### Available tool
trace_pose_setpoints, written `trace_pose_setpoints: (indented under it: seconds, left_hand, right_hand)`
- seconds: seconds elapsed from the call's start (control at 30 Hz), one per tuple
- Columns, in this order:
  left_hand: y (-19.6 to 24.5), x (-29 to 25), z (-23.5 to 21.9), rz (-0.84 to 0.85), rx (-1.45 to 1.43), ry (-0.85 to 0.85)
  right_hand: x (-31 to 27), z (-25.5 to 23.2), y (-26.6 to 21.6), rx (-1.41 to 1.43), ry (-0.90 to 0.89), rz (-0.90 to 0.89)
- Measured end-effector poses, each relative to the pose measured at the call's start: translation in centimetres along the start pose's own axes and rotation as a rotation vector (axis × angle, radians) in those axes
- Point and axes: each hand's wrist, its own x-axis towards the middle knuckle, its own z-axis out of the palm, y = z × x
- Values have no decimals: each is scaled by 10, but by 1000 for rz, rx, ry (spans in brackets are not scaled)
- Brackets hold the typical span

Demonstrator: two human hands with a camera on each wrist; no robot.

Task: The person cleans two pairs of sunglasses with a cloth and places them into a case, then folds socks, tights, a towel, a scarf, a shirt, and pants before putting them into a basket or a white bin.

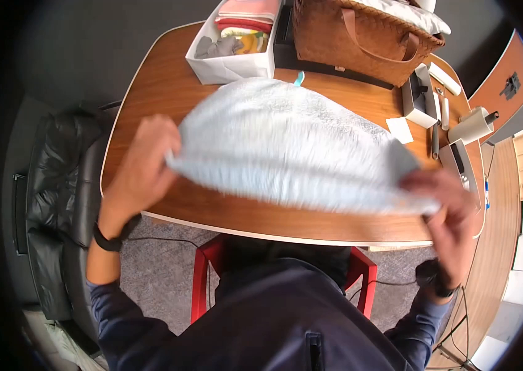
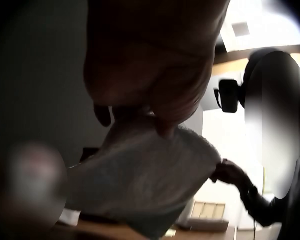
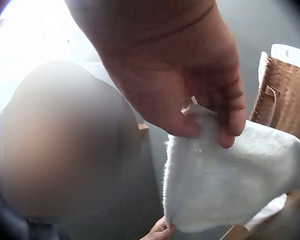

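Observation:
A light blue-white cloth (image 1: 286,142) is stretched between both hands above the wooden table, its near edge blurred and its far part bulging away. At its left corner the left hand (image 1: 147,164) pinches the edge; in the left wrist view that hand (image 2: 150,75) is dark, with the cloth (image 2: 145,175) hanging below its fingers. The right hand (image 1: 450,210) grips the opposite corner. In the right wrist view, thumb and fingers of the right hand (image 3: 185,85) pinch the cloth (image 3: 215,180), which spreads out below them.
On the table (image 1: 150,99), a white box (image 1: 230,69) of folded cloths and a brown woven basket (image 1: 360,43) stand at the back. A small white box (image 1: 420,111), a white paper (image 1: 399,130) and a cream cup (image 1: 471,127) lie or stand at the right. A red chair (image 1: 201,284) is below.

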Motion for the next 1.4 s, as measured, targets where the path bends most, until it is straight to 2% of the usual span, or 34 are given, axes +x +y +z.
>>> trace_pose_setpoints:
  seconds: [0.07, 0.13, 0.2, 0.37, 0.47, 0.5, 0.53, 0.6, 0.67, 0.7, 0.73, 0.83, 0.93, 1.03, 1.13, 1.23, 1.33, 1.4]
  left_hand:
    - [12, -31, 30, 35, 75, -120]
    - [24, -61, 64, 15, 5, -217]
    - [35, -80, 77, -41, -81, -264]
    - [35, -104, 75, -203, -289, -336]
    - [27, -92, 66, -477, -595, -338]
    - [14, -91, 69, -533, -631, -350]
    - [7, -80, 69, -591, -680, -278]
    - [-13, -51, 73, -551, -631, -207]
    - [-42, -26, 86, -535, -589, -167]
    - [-49, -10, 91, -566, -532, -158]
    - [-57, 2, 96, -506, -433, -167]
    - [-78, 15, 118, -372, -131, -239]
    - [-78, 12, 135, -415, -349, -84]
    - [-76, 19, 137, -340, -368, -4]
    - [-83, 16, 134, -410, -299, -307]
    - [-62, 15, 123, -518, -332, -365]
    - [-47, 5, 125, -504, -363, -208]
    - [-50, 9, 122, -497, -513, -174]
  right_hand:
    - [-32, 31, 5, 4, -132, 138]
    - [-56, 64, 11, 6, -226, 303]
    - [-73, 85, 21, -10, -300, 283]
    - [-94, 99, 36, 151, -285, 288]
    - [-85, 89, 50, 301, -193, 468]
    - [-78, 88, 59, 243, -142, 368]
    - [-72, 85, 70, 272, -125, 443]
    - [-54, 83, 92, 323, -84, 589]
    - [-16, 90, 125, 313, 0, 500]
    - [4, 90, 135, 227, -62, 527]
    - [19, 89, 143, 142, -127, 559]
    - [48, 100, 169, -191, -211, 443]
    - [37, 116, 179, -509, -46, 108]
    - [40, 123, 180, -589, 62, -3]
    - [50, 120, 163, -694, -18, 170]
    - [55, 106, 134, -642, 19, 23]
    - [56, 114, 120, -358, -141, -18]
    - [69, 123, 119, -169, -203, -85]
